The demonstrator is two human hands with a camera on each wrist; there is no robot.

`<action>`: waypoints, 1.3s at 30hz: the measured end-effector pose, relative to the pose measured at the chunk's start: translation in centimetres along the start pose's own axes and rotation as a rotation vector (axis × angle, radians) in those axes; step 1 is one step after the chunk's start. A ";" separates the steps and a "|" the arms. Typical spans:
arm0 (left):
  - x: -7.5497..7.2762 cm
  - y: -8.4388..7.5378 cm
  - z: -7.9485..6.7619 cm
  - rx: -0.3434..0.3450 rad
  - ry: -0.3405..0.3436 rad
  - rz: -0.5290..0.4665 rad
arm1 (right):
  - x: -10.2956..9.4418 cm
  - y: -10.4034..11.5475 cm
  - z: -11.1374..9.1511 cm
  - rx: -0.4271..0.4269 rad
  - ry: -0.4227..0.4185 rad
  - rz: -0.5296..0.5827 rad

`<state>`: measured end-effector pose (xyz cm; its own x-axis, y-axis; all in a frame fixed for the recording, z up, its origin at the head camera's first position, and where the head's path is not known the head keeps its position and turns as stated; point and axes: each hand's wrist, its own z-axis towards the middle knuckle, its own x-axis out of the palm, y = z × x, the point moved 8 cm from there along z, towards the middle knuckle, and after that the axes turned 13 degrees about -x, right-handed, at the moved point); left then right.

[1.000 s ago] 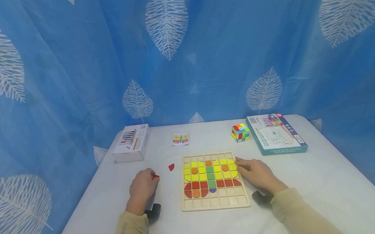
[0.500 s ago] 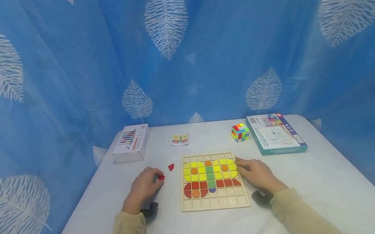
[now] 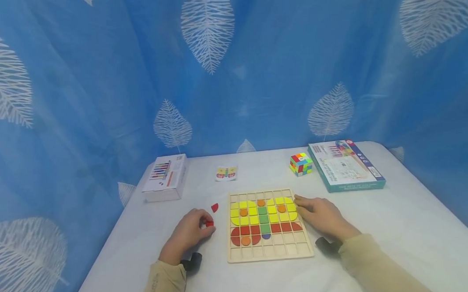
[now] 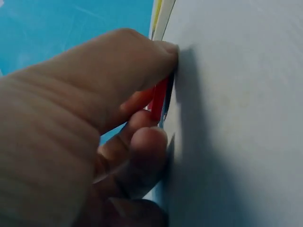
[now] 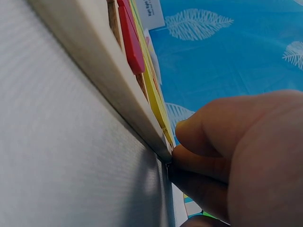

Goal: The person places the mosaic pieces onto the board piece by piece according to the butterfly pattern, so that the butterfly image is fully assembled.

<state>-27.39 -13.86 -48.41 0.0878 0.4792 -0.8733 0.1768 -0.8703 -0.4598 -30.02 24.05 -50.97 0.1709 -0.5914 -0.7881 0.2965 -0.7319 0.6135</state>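
Observation:
My left hand (image 3: pixel 188 230) pinches a small red tile (image 3: pixel 209 224) between thumb and fingers, low over the table left of the board. In the left wrist view the red tile (image 4: pixel 159 100) stands on edge, partly covered by the thumb and fingers. A red quarter-round tile (image 3: pixel 214 207) lies loose just beyond that hand. The wooden grid board (image 3: pixel 279 251) carries yellow, red, green, orange and blue tiles in a butterfly-like pattern. Against the board's right edge rests my right hand (image 3: pixel 323 216), fingers fairly straight. The right wrist view shows its fingertips touching the board's side (image 5: pixel 128 101).
Behind the board lies a small picture card (image 3: pixel 226 173) with a similar pattern. A white box (image 3: pixel 165 178) stands at the back left. A puzzle cube (image 3: pixel 300 164) and a flat teal-edged box (image 3: pixel 345 165) are at the back right. A blue curtain (image 3: pixel 274 73) hangs behind the table.
My left hand has moved right, toward the board, with the red tile in its fingers. The right hand and the board have stayed in place.

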 end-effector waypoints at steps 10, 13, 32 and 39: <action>-0.2 0.2 -0.4 -0.033 0.030 -0.026 | 0.1 0.3 0.0 -0.002 -0.007 0.016; -0.4 0.4 -0.4 -0.036 0.016 -0.017 | 0.2 0.2 0.0 -0.007 -0.007 0.013; 1.2 -1.5 0.1 0.078 -0.030 0.038 | 0.1 -0.1 0.1 -0.016 -0.012 0.004; 1.5 -5.6 -2.7 0.226 0.011 -0.007 | 0.0 0.2 0.2 -0.018 -0.027 0.004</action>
<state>-25.58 -7.91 -46.69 0.0980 0.4855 -0.8687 -0.0462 -0.8698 -0.4913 -30.13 23.89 -50.86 0.1472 -0.6032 -0.7839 0.3130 -0.7234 0.6154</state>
